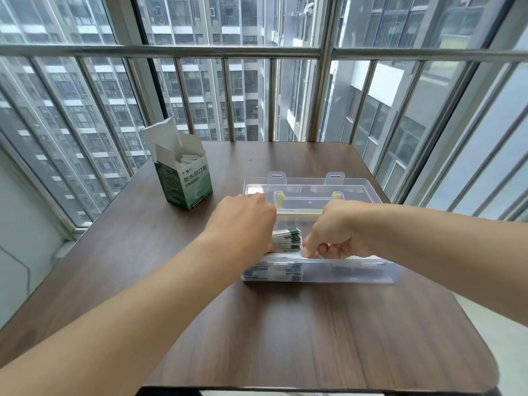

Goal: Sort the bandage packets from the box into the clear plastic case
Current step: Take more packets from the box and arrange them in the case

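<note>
A clear plastic case (357,271) lies open on the wooden table, its lid (311,184) folded back. Inside its left part stands a stack of white and dark green bandage packets (287,240). My left hand (243,221) is in the case and holds the stack's left side, fingers hidden behind it. My right hand (331,235) reaches in from the right with curled fingers, pinching the packets at the stack's near right edge. The green and white bandage box (190,181) stands open at the far left, with more packets showing inside.
The brown table (285,332) ends at a window railing (257,51) just behind the case and box. The table's near edge runs along the bottom, its right edge beside a pale floor.
</note>
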The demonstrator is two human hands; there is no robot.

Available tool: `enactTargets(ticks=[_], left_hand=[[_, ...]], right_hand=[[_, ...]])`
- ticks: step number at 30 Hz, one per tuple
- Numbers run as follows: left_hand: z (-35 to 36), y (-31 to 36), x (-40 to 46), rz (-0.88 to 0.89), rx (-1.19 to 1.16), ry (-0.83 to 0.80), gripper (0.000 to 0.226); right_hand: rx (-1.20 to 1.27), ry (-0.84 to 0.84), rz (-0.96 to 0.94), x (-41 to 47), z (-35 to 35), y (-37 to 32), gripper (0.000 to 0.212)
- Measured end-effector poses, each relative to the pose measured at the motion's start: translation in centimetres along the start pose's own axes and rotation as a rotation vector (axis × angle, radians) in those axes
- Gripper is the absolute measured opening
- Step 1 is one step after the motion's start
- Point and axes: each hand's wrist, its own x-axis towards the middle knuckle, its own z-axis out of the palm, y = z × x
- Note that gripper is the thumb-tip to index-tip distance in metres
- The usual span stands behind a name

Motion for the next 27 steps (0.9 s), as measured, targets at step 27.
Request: enactTargets(ticks=[27], left_hand=[[0.7, -0.4, 0.5, -0.01, -0.194, -0.077, 0.039]], right_hand=[[-0.006, 0.024, -0.111, -0.9, 0.9, -0.5, 0.03]])
